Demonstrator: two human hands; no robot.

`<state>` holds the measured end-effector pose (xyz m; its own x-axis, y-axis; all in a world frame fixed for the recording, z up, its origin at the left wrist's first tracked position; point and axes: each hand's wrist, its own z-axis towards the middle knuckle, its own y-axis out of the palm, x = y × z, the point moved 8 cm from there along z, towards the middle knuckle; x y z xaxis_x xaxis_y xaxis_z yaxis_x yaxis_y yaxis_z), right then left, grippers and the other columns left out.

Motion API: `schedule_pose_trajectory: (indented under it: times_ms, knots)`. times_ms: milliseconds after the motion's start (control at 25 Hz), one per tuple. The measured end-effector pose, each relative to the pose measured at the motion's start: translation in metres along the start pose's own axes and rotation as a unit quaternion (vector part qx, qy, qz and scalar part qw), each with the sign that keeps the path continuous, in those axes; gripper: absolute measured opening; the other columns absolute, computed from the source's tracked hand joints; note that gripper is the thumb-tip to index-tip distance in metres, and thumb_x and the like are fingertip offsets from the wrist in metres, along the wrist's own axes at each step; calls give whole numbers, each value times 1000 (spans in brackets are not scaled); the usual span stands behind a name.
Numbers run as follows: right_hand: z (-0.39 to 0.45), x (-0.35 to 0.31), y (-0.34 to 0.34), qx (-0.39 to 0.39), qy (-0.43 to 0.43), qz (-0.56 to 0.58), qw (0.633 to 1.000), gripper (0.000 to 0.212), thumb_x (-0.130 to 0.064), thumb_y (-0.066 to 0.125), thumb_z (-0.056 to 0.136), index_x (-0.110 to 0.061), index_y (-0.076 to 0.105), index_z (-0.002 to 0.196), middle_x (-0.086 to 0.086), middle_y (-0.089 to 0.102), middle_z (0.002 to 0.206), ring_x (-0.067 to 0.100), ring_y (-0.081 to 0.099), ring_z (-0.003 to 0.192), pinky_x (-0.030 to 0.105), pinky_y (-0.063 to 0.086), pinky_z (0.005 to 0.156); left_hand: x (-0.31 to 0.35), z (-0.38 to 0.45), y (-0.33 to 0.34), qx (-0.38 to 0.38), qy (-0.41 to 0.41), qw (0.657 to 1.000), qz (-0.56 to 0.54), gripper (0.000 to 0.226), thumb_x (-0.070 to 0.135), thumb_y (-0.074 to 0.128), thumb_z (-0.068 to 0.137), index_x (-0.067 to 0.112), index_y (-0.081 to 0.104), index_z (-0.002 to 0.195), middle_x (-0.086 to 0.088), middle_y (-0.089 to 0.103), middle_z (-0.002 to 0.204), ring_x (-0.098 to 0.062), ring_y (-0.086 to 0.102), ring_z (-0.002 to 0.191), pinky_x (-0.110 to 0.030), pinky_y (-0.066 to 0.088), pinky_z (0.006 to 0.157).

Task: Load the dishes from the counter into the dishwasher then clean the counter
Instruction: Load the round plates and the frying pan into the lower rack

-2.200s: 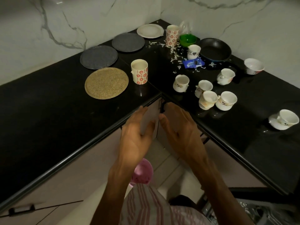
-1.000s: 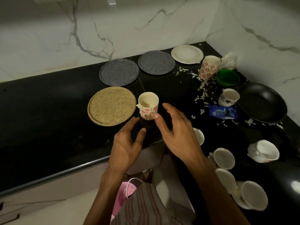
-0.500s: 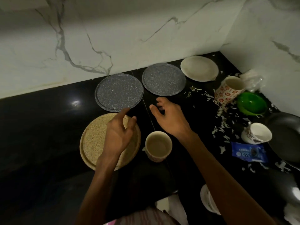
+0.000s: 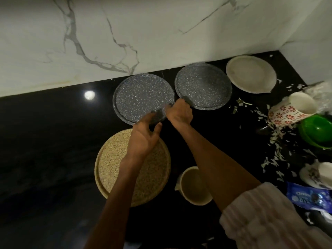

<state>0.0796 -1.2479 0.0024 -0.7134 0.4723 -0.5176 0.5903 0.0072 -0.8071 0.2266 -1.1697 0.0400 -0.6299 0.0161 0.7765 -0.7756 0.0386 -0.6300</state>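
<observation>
Left hand point(image 4: 143, 139): over the tan plate point(image 4: 115, 169), fingers spread and reaching the near rim of the left grey plate point(image 4: 142, 96); whether they touched it I could not tell
Right hand point(image 4: 179, 113): fingers curled at the gap between the grey plates, seeming to pinch the rim of the right grey plate point(image 4: 204, 85)
Dishes: all lay on the black table point(image 4: 45, 141): three dark or tan plates, a white plate point(image 4: 250, 76), a plain mug point(image 4: 195, 186), a patterned cup point(image 4: 291, 109), a green bowl point(image 4: 316, 130)
Mess: white scraps point(image 4: 274, 141) and a blue wrapper point(image 4: 309, 196) at right
Done: nothing visibly loaded; dishwasher out of view
Left, by my judgement: lift the plates, load everything, then wipe the table
</observation>
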Motion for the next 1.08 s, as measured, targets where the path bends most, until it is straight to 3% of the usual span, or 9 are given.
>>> schedule_pose_trajectory:
  times_ms: [120,200,320,400,560,680,760,880,1080]
  knots:
    - [9,-1,10,-46,51,126,990,39,-37,51,95,-2,61,108,16,69,103,32,70,87,44,60,76,-10,5,1,-8,10,1000,-2,41,19,60,95,10,54,134,-7,63,129,-6,56,112,1,36,89]
    - [7,-6,10,-88,78,278,953,35,-31,50,98,2,58,108,14,66,93,29,69,81,42,61,69,-17,10,2,-11,14,1000,7,45,27,58,94,12,53,137,-7,59,134,-12,54,123,-26,42,107]
    - [-8,-29,-11,-122,52,413,901,21,-18,53,99,2,59,95,15,65,87,27,69,79,30,60,58,-17,20,-3,6,25,994,103,56,31,57,93,16,44,144,-8,42,151,-22,35,142,-53,15,120]
    - [-24,-53,-31,-147,-20,433,889,18,-14,54,99,2,59,92,18,69,90,25,71,75,28,60,59,-7,27,-19,44,48,990,122,55,26,56,95,21,40,147,-4,40,153,-21,32,143,-53,12,120]
    - [-35,-58,-67,-168,-132,393,894,31,-29,53,100,0,59,111,15,71,90,20,73,72,32,61,68,21,24,-68,129,60,989,45,42,24,52,98,34,50,139,2,66,122,-18,64,107,-40,54,89]
    - [14,19,-88,-3,-52,257,965,28,-35,56,95,-9,65,98,16,70,94,30,71,86,45,59,80,35,0,-86,154,39,986,-57,40,23,53,99,32,53,138,-4,72,97,-19,67,84,-33,57,76]
    - [44,80,-101,71,56,180,979,42,-44,60,85,-9,64,107,13,66,107,32,66,100,43,55,88,39,-16,-90,173,28,979,-105,37,19,54,99,24,56,136,1,70,90,-7,63,76,-23,54,72]
    - [73,137,-103,65,152,130,978,72,-49,64,76,1,49,127,15,53,129,33,59,112,46,50,95,34,-28,-85,174,-6,974,-144,30,18,53,99,11,62,127,10,63,81,4,56,72,-18,48,64]
    - [81,132,-109,78,140,107,981,38,-26,62,86,0,55,113,22,59,122,39,59,113,44,48,93,37,-32,-71,157,-22,971,-181,29,18,53,99,14,63,127,6,68,89,-5,64,84,-16,48,71]
